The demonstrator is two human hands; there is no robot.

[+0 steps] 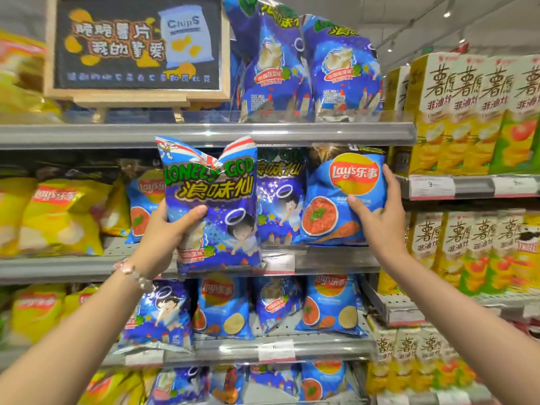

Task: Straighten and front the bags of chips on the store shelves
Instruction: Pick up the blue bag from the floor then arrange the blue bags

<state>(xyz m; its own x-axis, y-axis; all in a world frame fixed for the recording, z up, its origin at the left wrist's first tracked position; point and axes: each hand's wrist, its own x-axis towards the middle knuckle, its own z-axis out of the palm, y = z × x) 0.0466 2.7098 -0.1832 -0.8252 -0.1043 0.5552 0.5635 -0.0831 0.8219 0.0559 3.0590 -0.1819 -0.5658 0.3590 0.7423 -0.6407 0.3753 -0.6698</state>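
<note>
My left hand (169,232) grips a purple-blue Lonely God bag (222,197) by its left edge, holding it upright in front of the middle shelf (336,260). My right hand (380,211) clasps the lower right corner of a light blue Lay's bag (330,200), which stands tilted on that shelf. Between the two bags a second Lonely God bag (280,200) stands on the shelf, partly hidden.
Two big Lonely God bags (309,65) stand on the top shelf beside a chalkboard chips sign (137,45). Yellow Lay's bags (58,214) fill the left. Tall chip boxes (473,112) line the right-hand shelves. Blue bags (222,305) lean on the lower shelves.
</note>
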